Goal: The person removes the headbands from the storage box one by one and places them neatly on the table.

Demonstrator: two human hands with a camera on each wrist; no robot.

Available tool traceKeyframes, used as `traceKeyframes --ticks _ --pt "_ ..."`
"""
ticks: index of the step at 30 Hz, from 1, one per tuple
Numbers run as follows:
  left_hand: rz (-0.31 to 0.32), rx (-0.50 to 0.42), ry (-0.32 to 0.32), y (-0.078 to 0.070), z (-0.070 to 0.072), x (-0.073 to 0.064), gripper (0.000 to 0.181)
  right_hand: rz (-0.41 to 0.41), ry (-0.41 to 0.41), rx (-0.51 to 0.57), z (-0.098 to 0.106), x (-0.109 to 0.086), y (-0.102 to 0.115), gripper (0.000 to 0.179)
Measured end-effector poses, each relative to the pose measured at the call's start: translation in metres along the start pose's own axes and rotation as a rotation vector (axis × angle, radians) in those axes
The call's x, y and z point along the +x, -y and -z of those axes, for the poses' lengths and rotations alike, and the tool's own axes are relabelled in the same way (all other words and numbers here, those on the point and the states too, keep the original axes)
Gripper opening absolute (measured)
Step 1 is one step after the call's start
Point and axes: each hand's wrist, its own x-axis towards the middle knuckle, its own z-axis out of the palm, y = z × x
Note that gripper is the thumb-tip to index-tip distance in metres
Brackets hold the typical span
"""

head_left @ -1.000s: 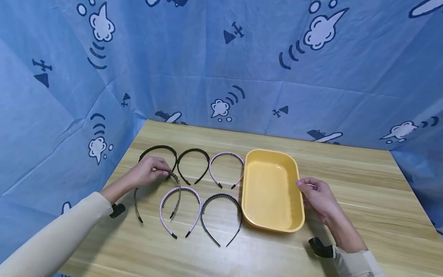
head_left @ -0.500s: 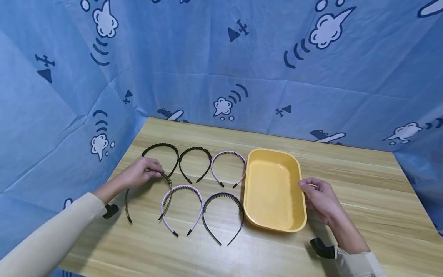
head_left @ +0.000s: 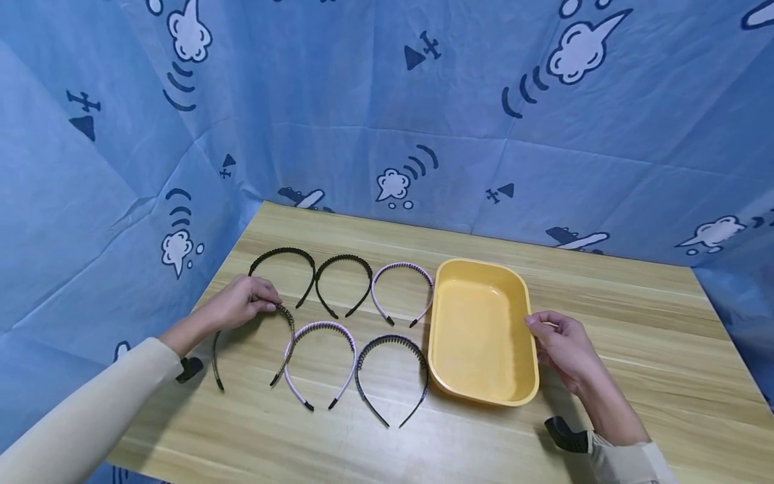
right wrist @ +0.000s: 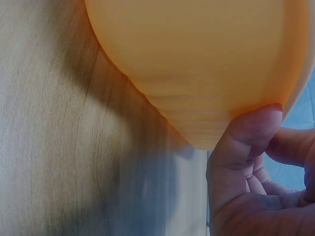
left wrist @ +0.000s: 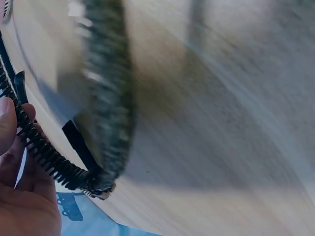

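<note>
My left hand (head_left: 244, 304) pinches the top of a dark bronze toothed headband (head_left: 292, 327), its two ends pointing toward the front of the table. In the left wrist view the fingers grip the toothed band (left wrist: 47, 153) at the left edge, while its near part is blurred. The headband's right leg overlaps the left side of a lilac headband (head_left: 324, 325) in the head view. On the other side, my right hand (head_left: 561, 349) pinches the right rim of a yellow plastic basin (head_left: 478, 329), thumb on the inner side. Nothing lies inside the basin.
Behind, two black headbands (head_left: 345, 257) and another lilac headband (head_left: 403, 265) form a row. A dark toothed headband (head_left: 392, 338) lies in front, close to the basin's left side. Blue printed cloth (head_left: 338, 87) hangs behind and left of the wooden table (head_left: 629, 296).
My left hand has moved left with the bronze headband, whose right leg has shifted from across the front lilac headband to its left edge. My right hand keeps its hold on the basin.
</note>
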Motion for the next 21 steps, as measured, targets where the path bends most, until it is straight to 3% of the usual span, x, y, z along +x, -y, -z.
traceKeyframes --ticks 21 --pt "-0.017 0.065 -0.012 0.004 -0.001 -0.019 0.019 -0.009 -0.003 -0.009 0.000 0.002 0.000 0.021"
